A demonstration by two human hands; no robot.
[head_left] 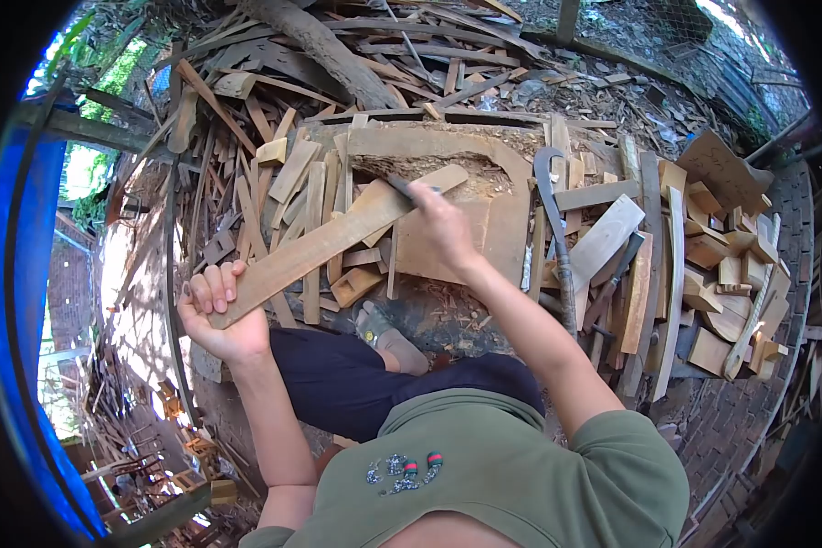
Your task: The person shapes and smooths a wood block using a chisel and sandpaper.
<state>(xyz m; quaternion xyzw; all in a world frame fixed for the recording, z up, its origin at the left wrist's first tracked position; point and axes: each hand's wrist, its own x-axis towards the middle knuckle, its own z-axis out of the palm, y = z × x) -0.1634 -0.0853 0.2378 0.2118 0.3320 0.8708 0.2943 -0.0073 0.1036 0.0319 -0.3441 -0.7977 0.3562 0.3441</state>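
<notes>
A long flat wooden board (324,247) slants up across the view from lower left to the middle. My left hand (221,315) is closed round its lower end. Near its upper end, my right hand (438,224) grips a dark slim tool (399,185) whose tip lies over the board; the kind of tool is hard to make out. Beneath the board's far end is a worn wooden work block (447,233) with a rough hollow full of chips. My right forearm passes over the block's right part.
A sickle (550,192) with a curved blade lies right of the block. Beyond it are a dark-handled tool (623,260), loose boards and a pile of wood blocks (726,265). Scrap wood (292,183) crowds the left and back. My foot (379,329) is below the block.
</notes>
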